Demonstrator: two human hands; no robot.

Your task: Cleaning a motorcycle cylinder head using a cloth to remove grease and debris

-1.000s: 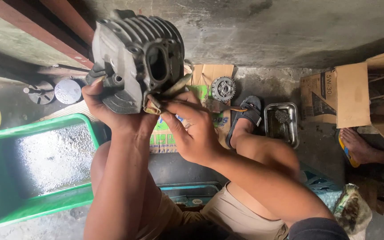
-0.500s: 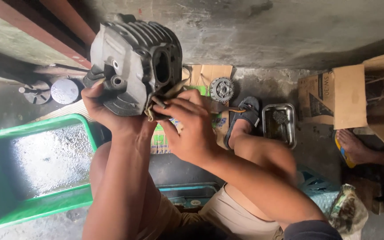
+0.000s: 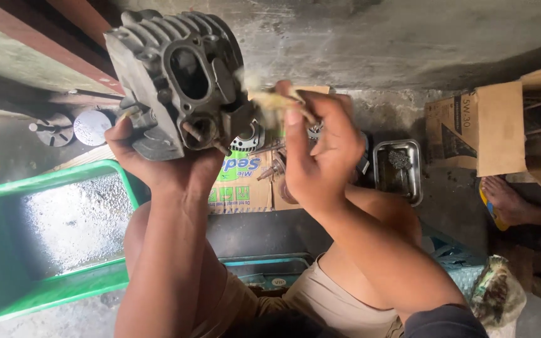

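My left hand [image 3: 164, 166] grips a grey finned metal engine part [image 3: 173, 78] from below and holds it up in front of me, its open port facing the camera. My right hand [image 3: 320, 147] is closed on a small yellowish brush [image 3: 273, 100], whose blurred tip touches the right side of the engine part. Both forearms reach up from my knees.
A green plastic tub [image 3: 7, 300] with cloudy liquid sits at the left. Flattened cardboard [image 3: 239, 188] with small metal parts lies below the hands. A small steel tray [image 3: 399, 169] and a cardboard box [image 3: 502, 125] are at the right, near another person's foot [image 3: 508, 200].
The engine part has been turned so its port side faces the camera. My right hand has lifted off its face and now works the brush at its right side.
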